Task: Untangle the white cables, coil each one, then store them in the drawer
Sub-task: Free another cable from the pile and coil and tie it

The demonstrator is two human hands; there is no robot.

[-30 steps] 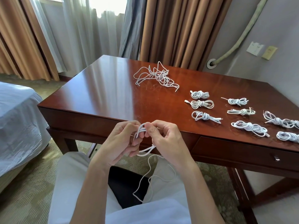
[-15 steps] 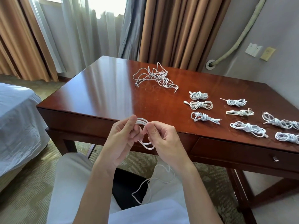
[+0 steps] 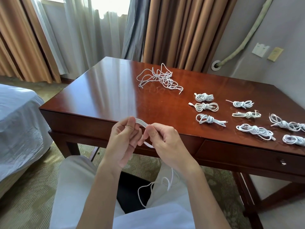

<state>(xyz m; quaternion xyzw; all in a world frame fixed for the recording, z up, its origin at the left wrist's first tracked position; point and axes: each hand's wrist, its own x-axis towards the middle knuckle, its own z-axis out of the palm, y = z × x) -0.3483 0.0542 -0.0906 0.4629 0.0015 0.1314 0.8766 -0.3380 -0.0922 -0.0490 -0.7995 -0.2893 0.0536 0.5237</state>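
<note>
Both hands, left hand (image 3: 123,142) and right hand (image 3: 165,142), pinch one cable (image 3: 141,122) mid-coiling; next the loose tail (image 3: 148,189) needs winding in

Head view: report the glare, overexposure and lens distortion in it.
Head view: the window is blown out white behind the sheer curtain; pale streaks of its light glare across the left half of the desk top; wide-angle bending bows the curtains and leans the desk edges; the coiled cables stay sharp.
</note>
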